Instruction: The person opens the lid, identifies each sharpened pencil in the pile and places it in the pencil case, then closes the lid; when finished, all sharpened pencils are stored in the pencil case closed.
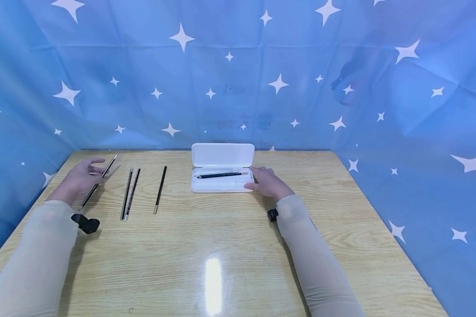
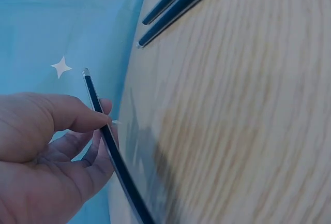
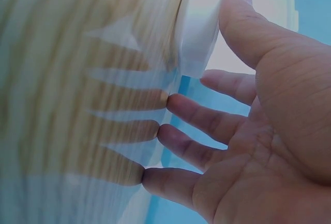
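Note:
At the table's left side, my left hand (image 1: 79, 179) pinches a dark pencil (image 1: 88, 197) between thumb and fingertips. In the left wrist view this pencil (image 2: 124, 172) slants, its pale-tipped end above the thumb. My right hand (image 1: 270, 184) is at the right end of a white pencil case (image 1: 222, 190), whose lid stands up behind. Seen from the right wrist, the thumb (image 3: 240, 14) lies against the case (image 3: 196, 32), while the other fingers (image 3: 199, 113) reach out nearly straight, spread, several tips on the table. A dark pencil (image 1: 218, 175) lies in the case beside a paler, thin one.
Two dark pencils (image 1: 132, 196) lie side by side right of my left hand. Another pencil (image 1: 160, 189) lies alone between them and the case. The wooden table (image 1: 162, 264) ends at a blue curtain (image 1: 230, 101) with white stars.

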`<state>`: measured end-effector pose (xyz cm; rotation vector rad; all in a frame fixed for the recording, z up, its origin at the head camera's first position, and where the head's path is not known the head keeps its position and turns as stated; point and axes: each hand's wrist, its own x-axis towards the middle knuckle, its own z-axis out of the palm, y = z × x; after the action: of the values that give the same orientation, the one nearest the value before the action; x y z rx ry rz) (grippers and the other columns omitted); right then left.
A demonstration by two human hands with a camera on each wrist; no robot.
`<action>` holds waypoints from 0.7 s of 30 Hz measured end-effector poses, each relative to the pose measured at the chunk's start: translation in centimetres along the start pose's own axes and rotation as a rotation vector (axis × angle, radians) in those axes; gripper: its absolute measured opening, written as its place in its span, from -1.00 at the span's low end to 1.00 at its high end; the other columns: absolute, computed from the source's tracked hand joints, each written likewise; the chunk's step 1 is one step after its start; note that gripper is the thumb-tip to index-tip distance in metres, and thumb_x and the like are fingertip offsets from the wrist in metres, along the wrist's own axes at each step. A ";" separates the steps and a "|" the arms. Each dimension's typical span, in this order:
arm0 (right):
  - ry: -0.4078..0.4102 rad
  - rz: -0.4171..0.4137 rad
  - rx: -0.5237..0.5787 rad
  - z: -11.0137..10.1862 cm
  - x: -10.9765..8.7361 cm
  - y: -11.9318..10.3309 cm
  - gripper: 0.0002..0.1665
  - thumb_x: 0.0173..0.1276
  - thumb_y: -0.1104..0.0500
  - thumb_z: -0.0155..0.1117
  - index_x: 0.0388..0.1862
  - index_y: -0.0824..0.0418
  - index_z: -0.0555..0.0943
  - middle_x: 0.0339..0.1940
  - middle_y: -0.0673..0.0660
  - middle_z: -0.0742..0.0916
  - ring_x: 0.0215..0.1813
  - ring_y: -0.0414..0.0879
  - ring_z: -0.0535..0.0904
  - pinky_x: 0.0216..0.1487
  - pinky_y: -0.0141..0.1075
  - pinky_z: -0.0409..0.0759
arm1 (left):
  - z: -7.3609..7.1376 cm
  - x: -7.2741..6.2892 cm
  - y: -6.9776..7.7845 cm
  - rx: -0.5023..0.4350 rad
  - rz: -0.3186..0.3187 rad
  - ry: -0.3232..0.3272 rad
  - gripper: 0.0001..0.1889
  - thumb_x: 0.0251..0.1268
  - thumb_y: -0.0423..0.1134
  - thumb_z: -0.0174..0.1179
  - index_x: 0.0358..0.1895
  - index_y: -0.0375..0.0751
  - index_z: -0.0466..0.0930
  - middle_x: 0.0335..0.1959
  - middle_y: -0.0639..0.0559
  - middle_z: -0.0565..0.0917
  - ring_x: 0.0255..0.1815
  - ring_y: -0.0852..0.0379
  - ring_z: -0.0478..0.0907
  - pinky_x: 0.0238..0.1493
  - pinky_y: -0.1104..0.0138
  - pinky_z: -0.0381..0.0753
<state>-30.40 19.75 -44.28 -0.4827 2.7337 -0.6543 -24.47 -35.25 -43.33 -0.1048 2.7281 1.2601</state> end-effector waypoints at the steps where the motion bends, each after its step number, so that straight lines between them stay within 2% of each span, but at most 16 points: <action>1: 0.000 -0.001 0.000 0.0 0.0 0.0 -0.13 0.55 -0.14 0.16 0.67 0.08 0.09 0.61 0.24 0.24 0.62 0.23 0.01 0.53 0.15 0.18 | -0.1 -0.1 0.1 -0.006 0.002 -0.009 -0.26 0.48 -0.45 0.05 0.59 -0.47 -0.12 0.39 -0.59 0.24 0.38 -0.52 0.22 0.29 -0.24 0.33; 4: -0.003 -0.009 -0.003 0.0 -0.1 0.1 -0.13 0.56 -0.15 0.15 0.67 0.09 0.08 0.61 0.25 0.24 0.63 0.23 0.00 0.53 0.15 0.17 | -0.3 -0.2 0.3 -0.009 0.010 -0.030 -0.26 0.48 -0.44 0.07 0.58 -0.49 -0.10 0.41 -0.59 0.20 0.41 -0.52 0.18 0.29 -0.19 0.37; 6: -0.004 -0.012 -0.008 0.0 -0.1 0.1 -0.13 0.55 -0.15 0.15 0.67 0.09 0.08 0.61 0.25 0.24 0.63 0.23 0.01 0.53 0.15 0.18 | -0.5 -0.1 0.4 -0.006 0.017 -0.042 -0.29 0.50 -0.43 0.06 0.57 -0.51 -0.08 0.42 -0.58 0.20 0.41 -0.50 0.19 0.22 0.01 0.51; 8: -0.002 -0.020 -0.011 0.0 0.0 0.1 -0.13 0.55 -0.14 0.16 0.67 0.10 0.09 0.61 0.25 0.26 0.62 0.23 0.03 0.53 0.14 0.18 | -0.7 -0.1 0.6 -0.004 0.029 -0.047 -0.32 0.52 -0.43 0.03 0.55 -0.55 -0.05 0.40 -0.57 0.20 0.35 -0.45 0.27 0.06 0.24 0.60; 11: 0.004 -0.027 -0.015 0.0 0.1 0.1 -0.13 0.55 -0.13 0.17 0.67 0.11 0.10 0.59 0.25 0.28 0.61 0.22 0.06 0.53 0.12 0.18 | -1.0 -0.1 0.9 -0.007 0.053 -0.045 -0.35 0.50 -0.47 0.00 0.53 -0.59 -0.04 0.36 -0.57 0.22 0.14 -0.17 0.48 -0.17 0.46 0.61; 13: 0.008 -0.030 -0.016 0.1 0.1 0.2 -0.13 0.55 -0.13 0.18 0.67 0.11 0.11 0.59 0.26 0.29 0.60 0.22 0.08 0.53 0.11 0.19 | -1.2 -0.1 1.2 -0.019 0.064 -0.047 -0.35 0.49 -0.49 -0.02 0.53 -0.60 -0.05 0.34 -0.57 0.22 -0.03 0.12 0.52 -0.20 0.46 0.62; 15: 0.008 -0.027 -0.017 0.1 0.1 0.2 -0.13 0.55 -0.13 0.18 0.67 0.11 0.11 0.59 0.26 0.29 0.60 0.22 0.09 0.52 0.11 0.20 | -1.2 -0.1 1.4 -0.024 0.060 -0.049 -0.33 0.48 -0.49 0.00 0.54 -0.60 -0.06 0.35 -0.56 0.23 -0.11 0.30 0.48 -0.18 0.43 0.64; 17: 0.007 -0.024 -0.018 0.1 0.1 0.2 -0.13 0.55 -0.13 0.17 0.67 0.10 0.11 0.59 0.26 0.29 0.60 0.22 0.09 0.52 0.11 0.22 | -1.2 -0.2 1.6 -0.034 0.054 -0.052 -0.34 0.49 -0.48 0.00 0.53 -0.61 -0.06 0.36 -0.56 0.22 -0.05 0.22 0.51 -0.15 0.42 0.65; 19: 0.007 -0.021 -0.018 0.1 0.2 0.2 -0.13 0.55 -0.14 0.17 0.67 0.10 0.10 0.59 0.26 0.29 0.60 0.22 0.09 0.51 0.12 0.22 | -1.2 -0.3 1.8 -0.032 0.056 -0.040 -0.35 0.49 -0.47 0.02 0.52 -0.62 -0.03 0.36 -0.56 0.24 0.08 0.00 0.50 -0.14 0.43 0.65; 21: 0.008 -0.020 -0.016 0.1 0.2 0.1 -0.13 0.55 -0.14 0.17 0.67 0.09 0.10 0.59 0.26 0.28 0.60 0.22 0.08 0.52 0.12 0.21 | -1.2 -0.4 1.9 -0.030 0.068 -0.021 -0.36 0.49 -0.48 0.01 0.50 -0.63 -0.01 0.34 -0.56 0.26 0.19 -0.23 0.41 -0.13 0.43 0.65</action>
<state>-30.56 19.77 -44.47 -0.5132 2.7471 -0.6409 -24.44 -34.94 -41.02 -0.0017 2.7172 1.3117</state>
